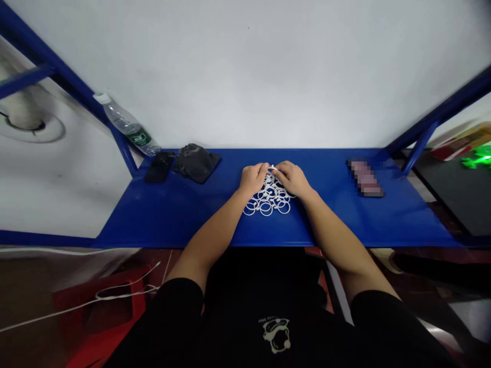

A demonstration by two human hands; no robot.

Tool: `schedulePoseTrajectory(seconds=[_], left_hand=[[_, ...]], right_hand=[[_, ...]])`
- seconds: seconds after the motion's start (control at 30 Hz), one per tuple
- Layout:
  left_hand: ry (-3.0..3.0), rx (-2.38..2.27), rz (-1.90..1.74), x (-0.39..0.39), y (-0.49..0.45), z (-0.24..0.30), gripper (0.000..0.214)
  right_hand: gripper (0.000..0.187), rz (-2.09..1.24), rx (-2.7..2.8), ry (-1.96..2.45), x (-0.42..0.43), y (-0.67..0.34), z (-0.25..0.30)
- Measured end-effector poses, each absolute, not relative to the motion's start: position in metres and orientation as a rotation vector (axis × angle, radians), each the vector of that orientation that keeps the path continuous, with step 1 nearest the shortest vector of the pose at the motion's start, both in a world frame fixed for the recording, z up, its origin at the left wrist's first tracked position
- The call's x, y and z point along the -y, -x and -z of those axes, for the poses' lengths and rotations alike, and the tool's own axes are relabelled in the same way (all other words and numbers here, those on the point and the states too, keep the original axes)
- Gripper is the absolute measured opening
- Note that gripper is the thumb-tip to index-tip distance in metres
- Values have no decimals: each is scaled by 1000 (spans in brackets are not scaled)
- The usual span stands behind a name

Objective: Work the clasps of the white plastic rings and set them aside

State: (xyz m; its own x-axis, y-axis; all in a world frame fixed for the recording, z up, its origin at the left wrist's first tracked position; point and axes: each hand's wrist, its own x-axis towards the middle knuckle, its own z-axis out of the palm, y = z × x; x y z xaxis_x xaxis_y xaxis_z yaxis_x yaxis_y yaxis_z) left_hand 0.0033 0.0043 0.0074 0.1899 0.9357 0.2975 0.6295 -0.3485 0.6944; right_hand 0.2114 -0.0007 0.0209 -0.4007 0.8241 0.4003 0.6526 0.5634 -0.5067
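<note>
1. Thin, round white plastic rings (269, 192) lie in an overlapping cluster on the smooth, glossy blue tabletop (180, 214).
2. The bare left hand (253, 178) and bare right hand (293, 178) flank its far end, fingertips pinched on the rings.
3. Leftward stands a wrinkled black pouch (197, 162), then a transparent plastic bottle (125, 121).

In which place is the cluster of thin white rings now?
In the head view, the cluster of thin white rings lies near the middle of the blue tabletop, between the left hand and the right hand, which are at its far end.
</note>
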Motion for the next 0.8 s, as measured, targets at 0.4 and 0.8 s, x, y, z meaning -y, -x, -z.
schedulePoseTrajectory(seconds=[0.4, 0.8], left_hand=[[-2569, -1154, -925, -9, 16, -35, 32], [-2758, -1085, -917, 13, 29, -22, 42]], right_hand=[[38, -340, 1988, 1076, 8, -204, -22], [25, -469, 2046, 939, 23, -197, -27]])
